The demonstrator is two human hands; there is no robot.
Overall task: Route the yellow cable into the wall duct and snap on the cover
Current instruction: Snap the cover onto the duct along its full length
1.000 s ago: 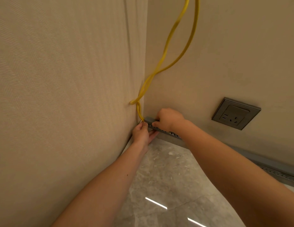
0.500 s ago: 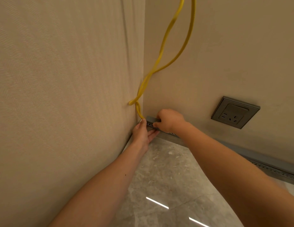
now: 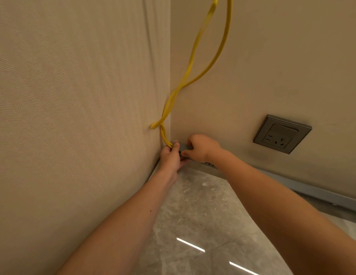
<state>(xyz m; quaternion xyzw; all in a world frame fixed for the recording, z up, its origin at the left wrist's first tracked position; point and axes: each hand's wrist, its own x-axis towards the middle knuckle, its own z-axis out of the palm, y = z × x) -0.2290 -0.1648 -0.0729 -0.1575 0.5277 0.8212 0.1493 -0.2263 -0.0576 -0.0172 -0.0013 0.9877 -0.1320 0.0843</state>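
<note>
At the wall corner, floor level | left hand [image 3: 171, 157] fingers clenched round yellow cable [image 3: 191, 62] where it reaches the wall duct [image 3: 312, 192] end | right hand [image 3: 201, 148] fingers pinching that duct end | judged: cable mostly hanging loose, routing barely begun | cover left to fit, none seen

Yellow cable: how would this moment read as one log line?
left hand: grips yellow cable at corner | right hand: pinches duct end | cable slack: hangs from above
</note>
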